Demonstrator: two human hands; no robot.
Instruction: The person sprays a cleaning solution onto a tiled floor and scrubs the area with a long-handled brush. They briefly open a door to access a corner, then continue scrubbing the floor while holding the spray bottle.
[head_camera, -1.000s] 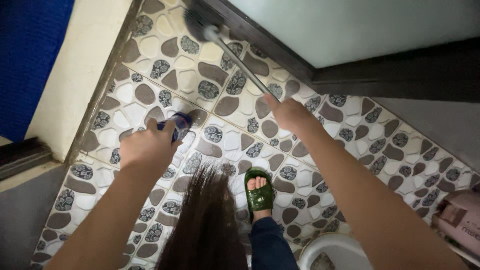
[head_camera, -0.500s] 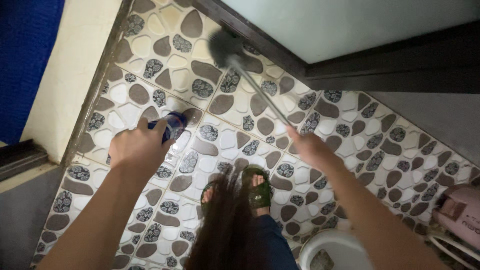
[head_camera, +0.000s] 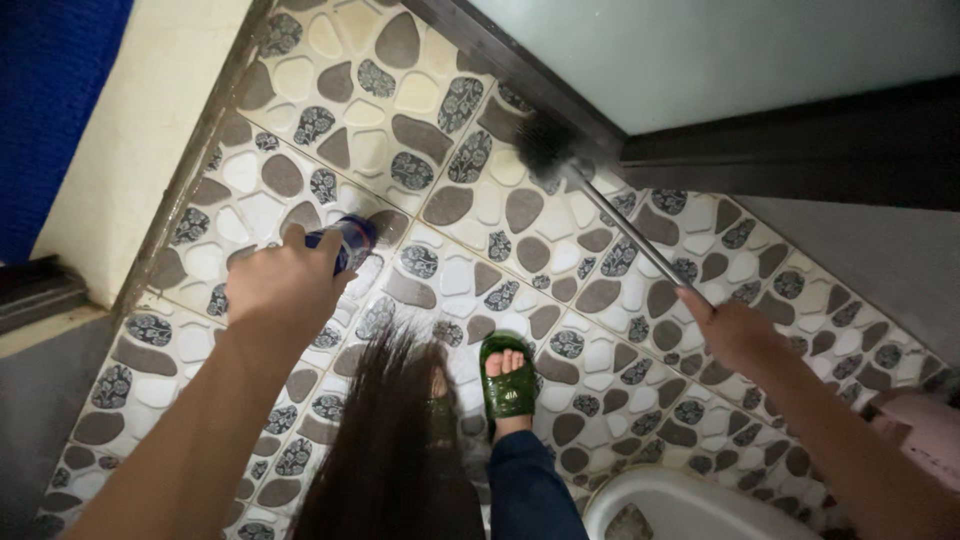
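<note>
Now scrub along door frame: right hand clamped on brush handle, left hand gripping blue bottle; press bristles flat.

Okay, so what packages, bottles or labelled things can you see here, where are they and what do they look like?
Bottle: held in the left hand over the pebble-pattern floor tiles, dark blue, rounded, tipped toward the floor.
Pink container: at the right edge, low down, pale pink, mostly cut off by the frame.
No signs or screens in view.
</note>
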